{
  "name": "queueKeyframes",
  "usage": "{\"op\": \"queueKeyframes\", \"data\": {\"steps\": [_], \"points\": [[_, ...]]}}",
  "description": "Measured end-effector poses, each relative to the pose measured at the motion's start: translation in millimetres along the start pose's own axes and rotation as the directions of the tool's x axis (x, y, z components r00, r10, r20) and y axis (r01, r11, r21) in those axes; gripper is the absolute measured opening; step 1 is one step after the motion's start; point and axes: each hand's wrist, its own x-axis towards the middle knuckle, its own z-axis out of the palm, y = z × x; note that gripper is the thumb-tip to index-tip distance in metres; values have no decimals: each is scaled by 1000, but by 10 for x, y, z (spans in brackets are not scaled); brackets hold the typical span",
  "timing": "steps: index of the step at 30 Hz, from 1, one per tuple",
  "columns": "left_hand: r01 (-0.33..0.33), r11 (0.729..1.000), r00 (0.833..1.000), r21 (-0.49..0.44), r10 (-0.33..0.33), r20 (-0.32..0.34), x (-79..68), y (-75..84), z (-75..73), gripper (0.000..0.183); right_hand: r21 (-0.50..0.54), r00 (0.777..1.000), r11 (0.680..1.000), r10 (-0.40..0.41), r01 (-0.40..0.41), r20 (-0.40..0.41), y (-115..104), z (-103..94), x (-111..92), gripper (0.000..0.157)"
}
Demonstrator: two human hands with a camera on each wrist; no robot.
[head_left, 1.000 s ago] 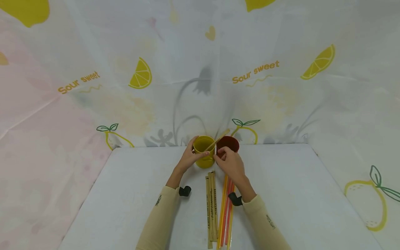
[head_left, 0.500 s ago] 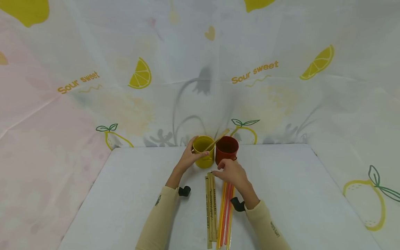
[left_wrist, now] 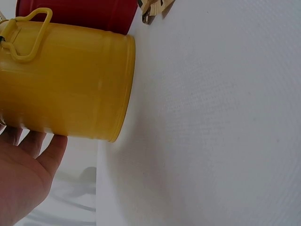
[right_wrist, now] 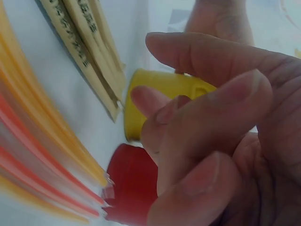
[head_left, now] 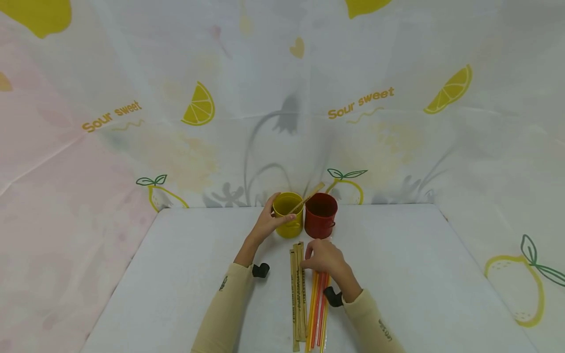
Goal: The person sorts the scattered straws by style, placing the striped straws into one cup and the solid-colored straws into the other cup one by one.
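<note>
Though half-hidden in head view, left fingers (left_wrist: 53,153) around yellow bucket (left_wrist: 70,84), right fingers (right_wrist: 211,106) apart.

One yellow bucket (head_left: 290,228) stood at the left hand (head_left: 267,220), one red bucket (head_left: 320,224) beyond the right hand (head_left: 325,257). One paper packet (head_left: 310,195) rested by the left thumb; three more packets (head_left: 297,294) lay beside the right fingertips. Under the right hand ran two red straws (head_left: 318,304) and at least two orange straws (head_left: 311,314).

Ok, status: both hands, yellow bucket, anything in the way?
Left hand gripping yellow bucket. Right hand empty, by coloured straws. Possible snag: wrapped stick slanting from yellow bucket towards red bucket.
</note>
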Motion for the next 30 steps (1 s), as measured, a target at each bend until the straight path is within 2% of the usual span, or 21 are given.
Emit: {"op": "queueKeyframes", "data": {"steps": [5, 15, 30], "points": [[6, 1000, 1000, -1, -6, 0, -7, 3, 3, 97, 21, 1000, 1000, 3, -3, 25, 15, 91, 0, 24], [-5, 1000, 1000, 1, 5, 3, -6, -3, -1, 94, 44, 1000, 999, 6, -7, 24, 51, 229, 32, 28], [-12, 1000, 1000, 8, 12, 3, -11, 15, 1, 94, 56, 999, 998, -4, 2, 41, 83, 270, 50, 32]]}}
